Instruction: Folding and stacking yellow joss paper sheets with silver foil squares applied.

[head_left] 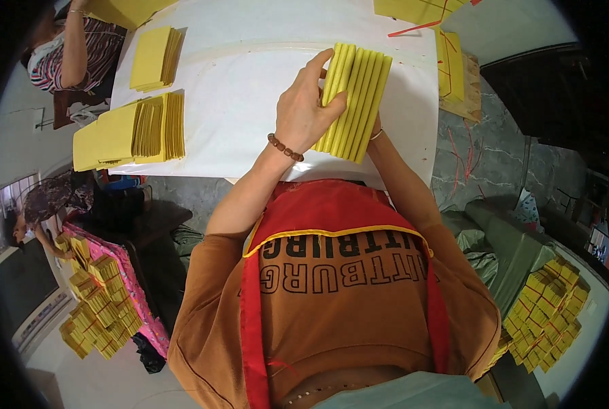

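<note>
A bundle of folded yellow paper (pixel 359 102), its rounded folds side by side in a row, is held up over the white table (pixel 250 88). My left hand (pixel 308 102), below which a brown bead bracelet circles the wrist, grips the bundle's left side. Its thumb presses on the folds and a finger reaches the upper left corner. From the right, my right hand (pixel 375 124) holds the same bundle from behind. Most of that hand and its fingers are hidden by the paper; a light bangle shows at the wrist.
Stacks of yellow paper (pixel 158 129) stand at the table's left, with another stack (pixel 154 58) beyond. Yellow bundles (pixel 452 65) and red ties (pixel 413 29) lie at the far right. Another person (pixel 73 54) sits far left. Heaped bundles (pixel 546 310) (pixel 103 307) flank me lower down.
</note>
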A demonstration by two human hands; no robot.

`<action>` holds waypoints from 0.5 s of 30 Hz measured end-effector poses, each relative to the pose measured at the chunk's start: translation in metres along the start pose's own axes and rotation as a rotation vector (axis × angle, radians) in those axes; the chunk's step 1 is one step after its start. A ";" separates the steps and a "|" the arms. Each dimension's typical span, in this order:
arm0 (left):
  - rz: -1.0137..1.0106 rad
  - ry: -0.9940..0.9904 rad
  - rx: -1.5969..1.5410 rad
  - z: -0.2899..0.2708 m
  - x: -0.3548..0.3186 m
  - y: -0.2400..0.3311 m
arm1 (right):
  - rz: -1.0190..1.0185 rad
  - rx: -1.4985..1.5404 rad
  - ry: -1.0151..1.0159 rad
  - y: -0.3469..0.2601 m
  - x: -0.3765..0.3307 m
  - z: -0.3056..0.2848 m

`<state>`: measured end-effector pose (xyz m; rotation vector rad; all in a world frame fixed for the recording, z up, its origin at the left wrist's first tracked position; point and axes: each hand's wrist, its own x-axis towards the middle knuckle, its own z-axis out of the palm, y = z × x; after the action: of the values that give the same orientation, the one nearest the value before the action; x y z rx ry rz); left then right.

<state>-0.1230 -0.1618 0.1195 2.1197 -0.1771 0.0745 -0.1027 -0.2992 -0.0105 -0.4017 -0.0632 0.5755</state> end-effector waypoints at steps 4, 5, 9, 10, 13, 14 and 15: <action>0.002 0.004 0.021 -0.002 0.000 -0.001 | -0.024 -0.017 -0.190 -0.003 0.003 0.002; -0.013 -0.007 0.026 -0.002 0.001 -0.002 | -0.023 -0.015 -0.146 -0.002 0.004 -0.004; 0.070 0.021 0.100 0.001 0.000 -0.004 | -0.014 -0.081 -0.054 0.001 -0.001 -0.026; 0.069 0.022 0.101 0.001 -0.002 -0.003 | -0.019 -0.032 -0.062 0.002 -0.002 -0.029; 0.122 0.042 0.155 0.001 -0.006 0.002 | 0.038 0.066 -0.040 0.006 -0.002 -0.039; 0.131 0.046 0.168 0.002 -0.006 0.004 | 0.037 0.065 -0.040 0.006 -0.003 -0.043; 0.138 0.051 0.185 0.001 -0.007 0.005 | 0.032 0.081 -0.049 0.008 -0.003 -0.042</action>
<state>-0.1311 -0.1641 0.1220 2.2844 -0.2962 0.2345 -0.1025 -0.3096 -0.0525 -0.3105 -0.0799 0.6175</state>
